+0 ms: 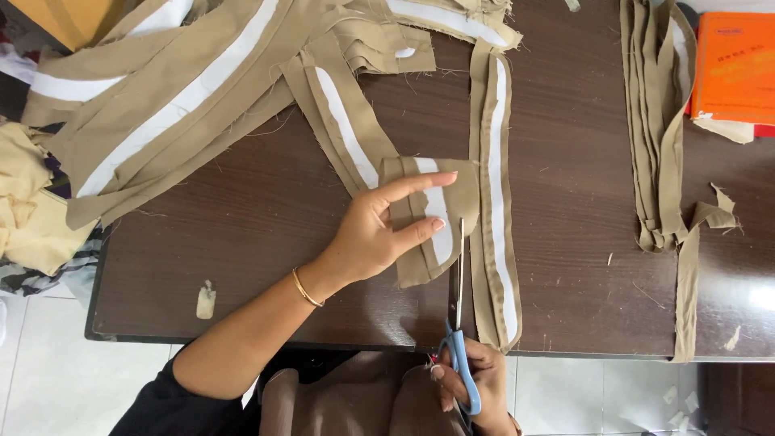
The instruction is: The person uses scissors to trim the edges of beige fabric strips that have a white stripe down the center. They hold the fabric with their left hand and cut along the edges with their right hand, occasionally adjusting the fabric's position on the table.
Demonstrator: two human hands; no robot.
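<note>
Left hand (371, 234) pinches the folded khaki strip (428, 218) mid-desk (266, 210); right hand (472, 383), at 6 o'clock, fingers closed round blue scissors (458, 323). The strip looks light, limp and fray-prone; best held flat beside the blades.

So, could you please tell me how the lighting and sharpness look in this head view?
Head view: even daylight, with glare on the dark table at the right edge; soft shadows under the left hand and the khaki strip; scissors and right hand reasonably sharp; mild wide-angle bend at the table's edges.
</note>
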